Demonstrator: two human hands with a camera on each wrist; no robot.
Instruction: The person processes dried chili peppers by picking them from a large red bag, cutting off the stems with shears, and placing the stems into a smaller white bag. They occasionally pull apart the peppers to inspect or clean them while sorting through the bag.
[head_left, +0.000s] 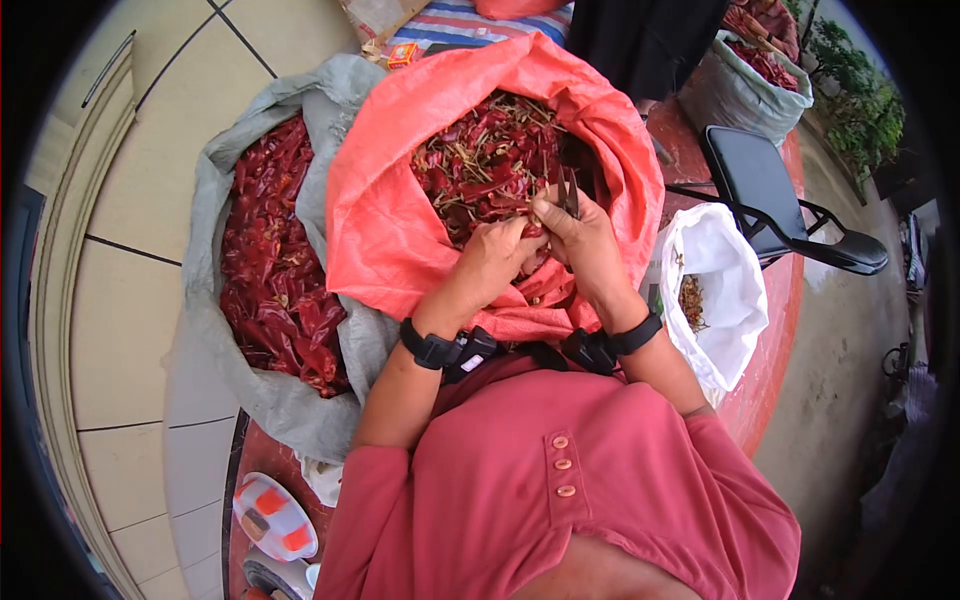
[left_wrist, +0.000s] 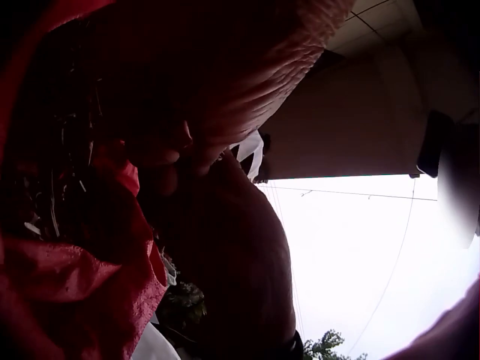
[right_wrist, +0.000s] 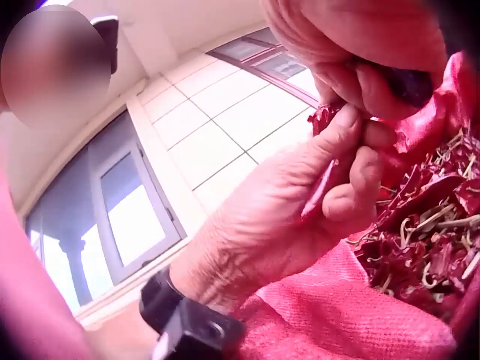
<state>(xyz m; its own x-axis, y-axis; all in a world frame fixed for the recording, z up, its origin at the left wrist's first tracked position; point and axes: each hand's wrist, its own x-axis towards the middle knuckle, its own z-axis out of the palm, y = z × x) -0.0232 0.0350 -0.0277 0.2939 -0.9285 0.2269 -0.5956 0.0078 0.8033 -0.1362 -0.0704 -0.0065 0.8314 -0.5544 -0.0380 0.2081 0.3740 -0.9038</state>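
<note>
Both hands meet over the near side of a coral-red woven sack (head_left: 385, 160) filled with dried red chili peppers (head_left: 480, 150) and pale stems. My left hand (head_left: 490, 262) curls its fingers and pinches a dried chili pepper (right_wrist: 324, 118), whose crinkled red end sticks out beside the thumb in the right wrist view. My right hand (head_left: 588, 242) grips scissors (head_left: 568, 193), their dark pointed blades directed away from my body. Its fingertips come right up to the left hand's fingertips. The scissors' handles are mostly hidden in the palm. In the left wrist view the hands are deep in shadow.
At the left stands a grey sack (head_left: 210, 260) of larger red chilies. A white bag (head_left: 740, 290) with small stem bits stands at the right, near a black folding chair (head_left: 750, 175). A white plastic tub (head_left: 275, 500) lies at the lower left. Another chili sack (head_left: 745, 105) stands farther back.
</note>
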